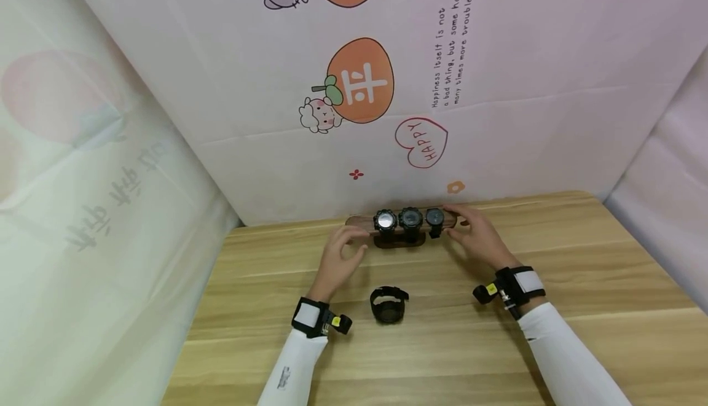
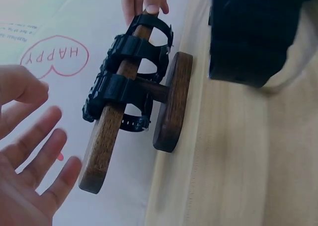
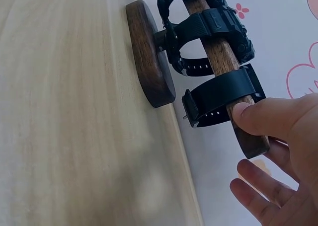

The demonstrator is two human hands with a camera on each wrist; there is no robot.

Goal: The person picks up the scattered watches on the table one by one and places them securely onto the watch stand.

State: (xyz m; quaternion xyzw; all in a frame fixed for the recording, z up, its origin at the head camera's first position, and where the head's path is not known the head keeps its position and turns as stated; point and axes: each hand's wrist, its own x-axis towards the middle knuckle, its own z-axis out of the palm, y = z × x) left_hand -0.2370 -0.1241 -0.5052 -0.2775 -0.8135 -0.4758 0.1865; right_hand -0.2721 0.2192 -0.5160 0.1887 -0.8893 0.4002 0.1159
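A dark wooden watch stand stands at the back of the table, carrying three black watches on its bar. The left watch has a bright face, with the middle watch and the right watch beside it. My right hand pinches the bar's right end, its thumb against the wood beside a watch strap. Off the bar's left end, my left hand holds nothing, fingers spread and apart from the wood. Nearer me, another black watch lies on the table, its strap looped.
The light wood table meets a printed white sheet right behind the stand. Another pale sheet hangs at the left. A blurred black object fills the upper right of the left wrist view.
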